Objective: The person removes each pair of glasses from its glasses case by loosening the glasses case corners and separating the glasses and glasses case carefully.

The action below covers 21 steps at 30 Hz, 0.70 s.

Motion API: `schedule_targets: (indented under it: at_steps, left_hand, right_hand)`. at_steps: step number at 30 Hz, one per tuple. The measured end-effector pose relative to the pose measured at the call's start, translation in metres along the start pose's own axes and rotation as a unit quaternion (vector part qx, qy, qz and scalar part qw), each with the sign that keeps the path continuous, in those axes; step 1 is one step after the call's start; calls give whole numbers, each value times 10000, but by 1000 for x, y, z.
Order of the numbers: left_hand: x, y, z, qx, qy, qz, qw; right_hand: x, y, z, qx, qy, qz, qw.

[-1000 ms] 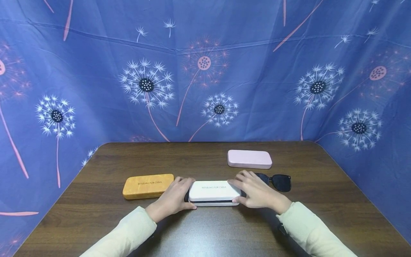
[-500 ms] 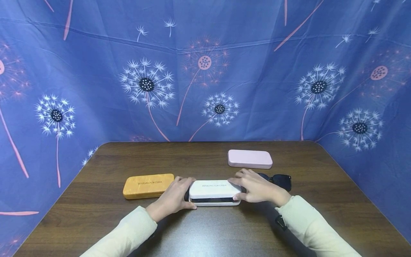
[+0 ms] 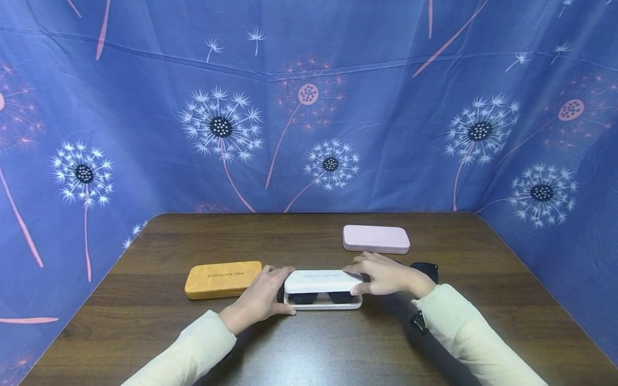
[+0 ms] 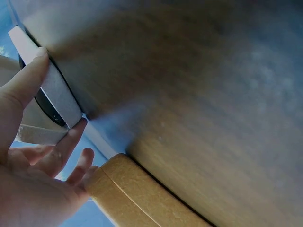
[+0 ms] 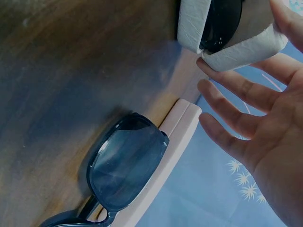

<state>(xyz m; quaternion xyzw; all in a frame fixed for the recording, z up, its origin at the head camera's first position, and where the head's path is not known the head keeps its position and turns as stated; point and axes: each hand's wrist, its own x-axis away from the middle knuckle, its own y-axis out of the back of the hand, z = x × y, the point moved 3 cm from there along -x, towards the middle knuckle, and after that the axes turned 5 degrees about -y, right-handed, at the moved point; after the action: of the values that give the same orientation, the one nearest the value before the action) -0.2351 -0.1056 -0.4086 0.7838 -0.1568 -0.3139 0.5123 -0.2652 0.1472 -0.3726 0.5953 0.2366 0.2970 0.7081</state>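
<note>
A white glasses case (image 3: 322, 281) lies at the table's middle, its lid partly raised along the near side. Dark sunglasses (image 3: 303, 298) show inside through the gap. My left hand (image 3: 263, 292) grips the case's left end, thumb on the lower half's front, as the left wrist view confirms. At the other end, my right hand (image 3: 386, 276) holds the lid between thumb and fingers. Behind the right hand lies a second pair of black sunglasses (image 5: 128, 163), partly hidden in the head view.
An orange glasses case (image 3: 222, 280) lies just left of my left hand, shut. Farther back on the right is a shut pink glasses case (image 3: 375, 239). A blue dandelion-print cloth (image 3: 270, 107) hangs behind the wooden table (image 3: 309, 354).
The white case's lid has swung up at the near edge with my right hand, widening the gap and showing the sunglasses inside. My left hand has stayed in place.
</note>
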Motion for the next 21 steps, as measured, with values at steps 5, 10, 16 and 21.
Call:
schedule_targets:
  at_steps: [5, 10, 16, 21]
  left_hand:
    - [1, 0, 0, -58, -2, -27, 10000]
    - [0, -1, 1, -112, 80, 5, 9999]
    - [-1, -1, 1, -106, 92, 24, 9999]
    - [-1, -2, 0, -88, 141, 40, 9999]
  right_hand:
    - [-2, 2, -1, -110, 52, 152, 9998]
    - [-3, 3, -3, -222, -45, 343, 9992]
    - [-4, 6, -3, -403, -254, 637, 9968]
    - [-5, 9, -2, -586, -327, 825, 9943]
